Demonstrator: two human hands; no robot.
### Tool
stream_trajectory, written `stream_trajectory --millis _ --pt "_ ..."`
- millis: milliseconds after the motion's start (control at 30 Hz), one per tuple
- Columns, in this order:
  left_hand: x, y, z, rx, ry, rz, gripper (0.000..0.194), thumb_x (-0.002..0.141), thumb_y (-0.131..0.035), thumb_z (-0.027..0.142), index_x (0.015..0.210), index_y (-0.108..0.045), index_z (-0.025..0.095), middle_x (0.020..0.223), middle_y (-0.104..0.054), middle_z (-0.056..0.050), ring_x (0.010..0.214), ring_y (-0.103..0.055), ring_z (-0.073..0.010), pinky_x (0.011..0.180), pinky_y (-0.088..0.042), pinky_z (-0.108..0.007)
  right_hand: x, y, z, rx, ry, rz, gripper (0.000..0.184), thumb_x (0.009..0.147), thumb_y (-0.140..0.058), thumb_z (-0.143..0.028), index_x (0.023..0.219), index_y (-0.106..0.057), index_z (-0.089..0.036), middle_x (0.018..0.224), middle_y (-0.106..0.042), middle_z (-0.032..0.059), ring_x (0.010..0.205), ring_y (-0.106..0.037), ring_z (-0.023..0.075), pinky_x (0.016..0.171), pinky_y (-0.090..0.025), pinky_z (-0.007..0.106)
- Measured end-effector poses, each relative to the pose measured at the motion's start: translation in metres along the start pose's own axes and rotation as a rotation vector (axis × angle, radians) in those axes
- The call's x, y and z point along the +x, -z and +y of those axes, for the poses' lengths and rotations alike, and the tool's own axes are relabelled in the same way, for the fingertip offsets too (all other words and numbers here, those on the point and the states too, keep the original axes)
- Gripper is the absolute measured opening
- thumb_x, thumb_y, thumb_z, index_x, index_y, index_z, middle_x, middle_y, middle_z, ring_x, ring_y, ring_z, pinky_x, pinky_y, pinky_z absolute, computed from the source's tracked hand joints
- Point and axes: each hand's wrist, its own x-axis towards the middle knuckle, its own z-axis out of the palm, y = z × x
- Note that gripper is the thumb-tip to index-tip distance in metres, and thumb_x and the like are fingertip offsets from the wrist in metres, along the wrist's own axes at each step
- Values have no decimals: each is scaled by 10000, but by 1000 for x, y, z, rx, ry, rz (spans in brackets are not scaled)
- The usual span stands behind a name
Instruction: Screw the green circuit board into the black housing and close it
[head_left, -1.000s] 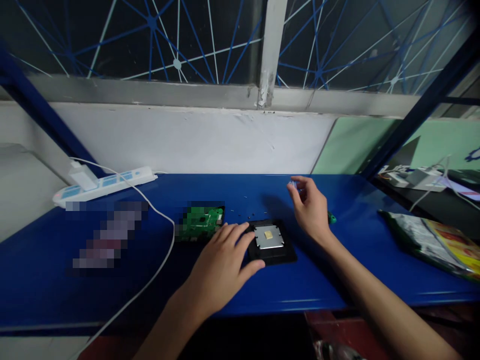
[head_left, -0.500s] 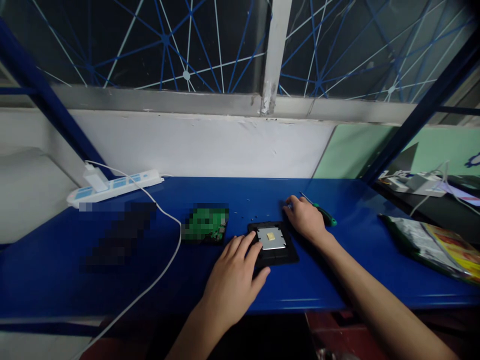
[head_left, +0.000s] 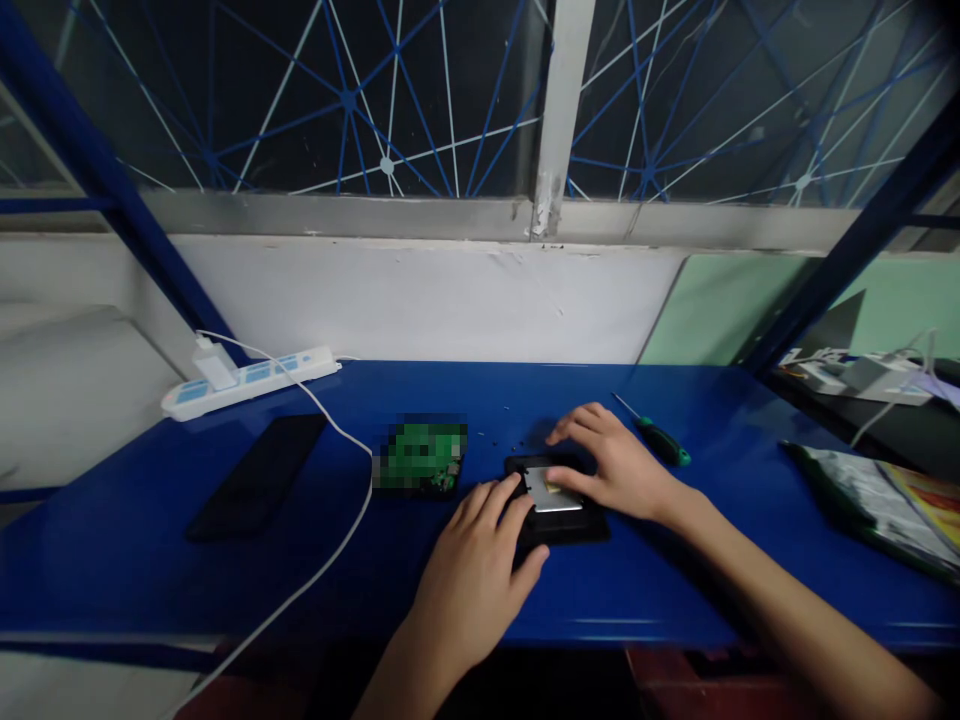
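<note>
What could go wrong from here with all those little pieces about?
The tiny bits beyond the black case appear loose and lie near the right grip; a careless sweep could scatter them. Its thumb is at or just over the yellowish pad on the silver plate, so a slip might nudge that. The white cable passes right by the green board; a tug could perhaps disturb it.

Desk (head_left: 720,570) has room to pass between screwdriver (head_left: 664,442) and snack bag (head_left: 889,505), plus a strip behind green circuit board (head_left: 424,455). At black casing (head_left: 574,530), left hand (head_left: 484,560) blocks the left side, right hand (head_left: 611,460) hangs over the top; front edge reachable between them. Small screws (head_left: 514,448) sit loose just behind casing. White cable (head_left: 335,428) cuts between black slab (head_left: 259,478) and circuit board, obstructing sideways passes.
</note>
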Motion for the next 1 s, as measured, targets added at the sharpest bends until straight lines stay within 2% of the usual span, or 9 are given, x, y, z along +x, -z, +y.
stream_trajectory --millis 133,267,533,700,1000 --pt "0 -1 -1 -8 -5 -5 376 949 -616 306 1307 -552 209 1446 -543 -101 1279 -539 -318 1034 -506 -515 -10 -7 -4 38 69 -78 572 772 -687 -667 1104 -659 -201 1149 -642 134 1114 -539 316 974 -464 529" --pt "0 -3 -2 -16 -4 3 366 951 -613 303 1299 -553 206 1450 -539 -98 1288 -532 -313 1042 -500 -515 -13 -9 -5 26 62 -146 715 704 -696 -735 1149 -641 -178 1183 -608 153 1110 -535 325 997 -444 564" --pt "-1 -1 -1 -19 0 5 366 951 -612 301 1298 -554 203 1443 -549 -96 1273 -546 -305 1036 -507 -506 -11 -7 -6 34 9 -188 545 793 -705 -596 1126 -649 -168 1189 -581 148 1118 -516 310 1036 -417 550" --pt "0 0 0 -17 7 -4 368 951 -612 312 1298 -558 204 1448 -549 -92 1286 -540 -301 1045 -504 -494 -11 -9 -5 59 3 -176 530 789 -719 -581 1113 -668 -165 1201 -586 143 1116 -524 303 1037 -416 540" --pt "-1 -1 0 21 1 -11 400 955 -607 345 1322 -551 195 1466 -537 -103 1301 -538 -325 1064 -485 -532 -13 -10 -2 94 15 -170 522 807 -700 -589 1119 -677 -171 1205 -608 131 1138 -584 302 1122 -301 615"
